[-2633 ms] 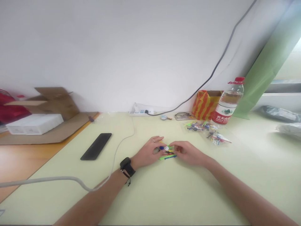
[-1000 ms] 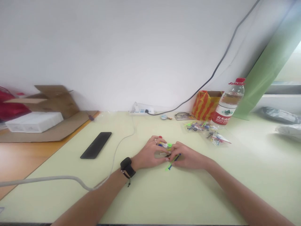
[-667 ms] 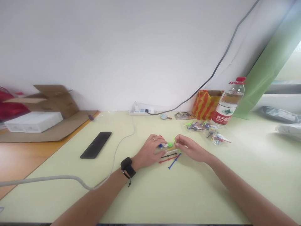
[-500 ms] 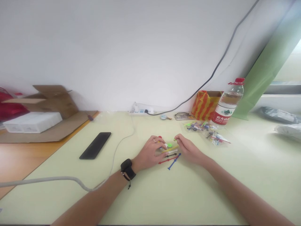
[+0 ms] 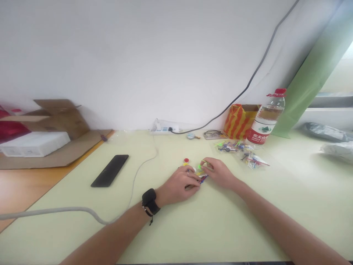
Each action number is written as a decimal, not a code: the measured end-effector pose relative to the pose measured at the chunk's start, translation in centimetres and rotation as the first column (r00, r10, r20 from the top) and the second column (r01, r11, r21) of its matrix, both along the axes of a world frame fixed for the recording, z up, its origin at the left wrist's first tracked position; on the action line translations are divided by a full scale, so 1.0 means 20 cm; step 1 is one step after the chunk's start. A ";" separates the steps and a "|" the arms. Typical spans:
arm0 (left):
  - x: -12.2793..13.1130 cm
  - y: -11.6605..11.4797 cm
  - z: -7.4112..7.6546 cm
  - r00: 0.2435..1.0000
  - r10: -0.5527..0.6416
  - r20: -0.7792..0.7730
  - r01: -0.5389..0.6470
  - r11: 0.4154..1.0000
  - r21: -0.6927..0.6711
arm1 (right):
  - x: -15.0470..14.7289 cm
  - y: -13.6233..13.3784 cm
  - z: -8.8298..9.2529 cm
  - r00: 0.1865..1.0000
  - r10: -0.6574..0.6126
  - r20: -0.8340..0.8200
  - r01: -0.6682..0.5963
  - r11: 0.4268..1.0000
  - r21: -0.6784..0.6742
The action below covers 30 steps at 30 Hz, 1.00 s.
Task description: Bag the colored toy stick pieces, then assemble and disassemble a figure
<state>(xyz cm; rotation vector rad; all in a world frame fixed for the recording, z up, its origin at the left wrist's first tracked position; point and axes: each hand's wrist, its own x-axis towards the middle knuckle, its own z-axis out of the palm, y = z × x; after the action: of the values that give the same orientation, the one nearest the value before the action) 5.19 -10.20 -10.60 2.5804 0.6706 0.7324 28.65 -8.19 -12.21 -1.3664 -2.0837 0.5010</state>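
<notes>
My left hand [image 5: 182, 183], with a black watch on the wrist, lies on the pale green table [image 5: 193, 228] with its fingers curled over a small pile of coloured plastic sticks [image 5: 202, 177] and little round pieces. My right hand [image 5: 219, 173] meets it from the right, fingers pinched on a green and yellow piece [image 5: 200, 169] of that pile. A small red round piece [image 5: 186, 160] lies alone just beyond my left hand. Most of the pile is hidden under the fingers.
Clear bags of more coloured parts [image 5: 239, 150] lie to the right, by a water bottle [image 5: 264, 120] and a striped bag [image 5: 239, 122]. A black flat device [image 5: 110, 170] and a grey cable [image 5: 82, 210] lie left. A power strip [image 5: 164, 129] sits at the wall.
My left hand has slid down over the sticks that lay spread out half a second ago, covering them. My right hand has closed in towards it. The red round piece now lies uncovered.
</notes>
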 end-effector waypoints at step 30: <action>0.04 0.00 0.00 0.783 0.390 0.485 0.128 0.662 -0.739 | -0.14 -0.20 0.10 0.873 0.125 -0.472 -0.116 0.992 0.049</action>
<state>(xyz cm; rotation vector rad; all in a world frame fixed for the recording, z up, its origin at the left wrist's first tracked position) 5.92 -10.21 -10.60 1.4107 0.7432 1.0110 25.90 -12.16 -10.27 -0.9783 -1.7625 0.7814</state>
